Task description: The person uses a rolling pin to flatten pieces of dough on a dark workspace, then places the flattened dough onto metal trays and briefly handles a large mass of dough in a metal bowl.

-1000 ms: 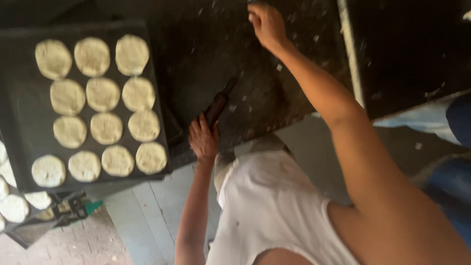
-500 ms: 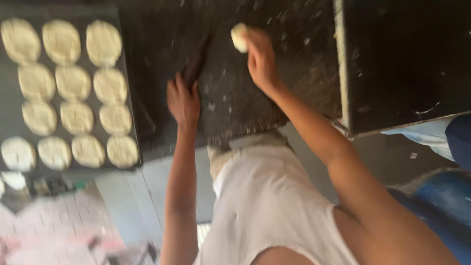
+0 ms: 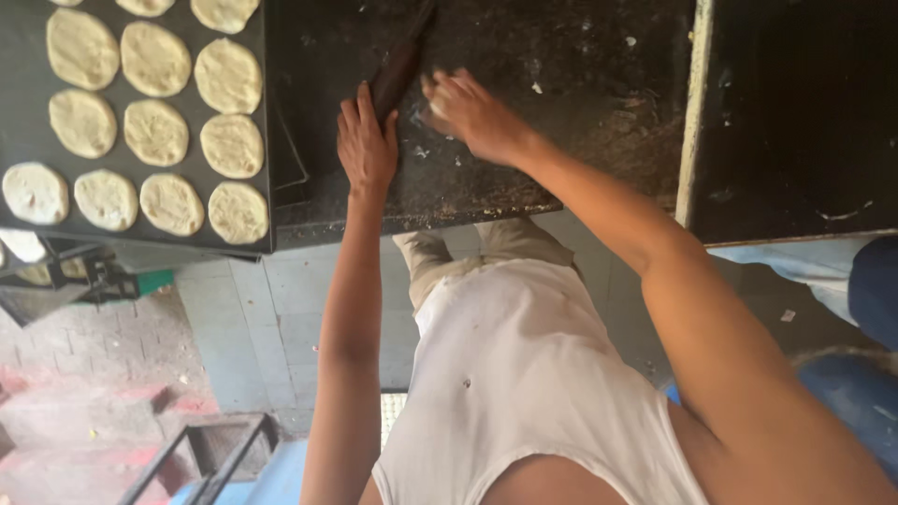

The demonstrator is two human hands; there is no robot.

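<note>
My left hand (image 3: pixel 367 140) lies flat on the near end of a dark wooden rolling pin (image 3: pixel 400 64) that runs away from me across the black, flour-dusted worktop (image 3: pixel 524 168). My right hand (image 3: pixel 470 110) sits just right of the pin, its fingers curled over a small pale lump of dough (image 3: pixel 436 108) pressed against the worktop. Most of the dough is hidden under the fingers.
A black baking tray (image 3: pixel 28 140) at the left holds several flat round dough discs (image 3: pixel 155 131) in rows. A second dark surface (image 3: pixel 795 122) lies right of a pale divider strip. Tiled floor, a metal frame (image 3: pixel 201 449) and blue cloth (image 3: pixel 870 281) lie below.
My right hand came from far across the worktop carrying a dough lump and set it beside the pin. My left hand slid up along the rolling pin.
</note>
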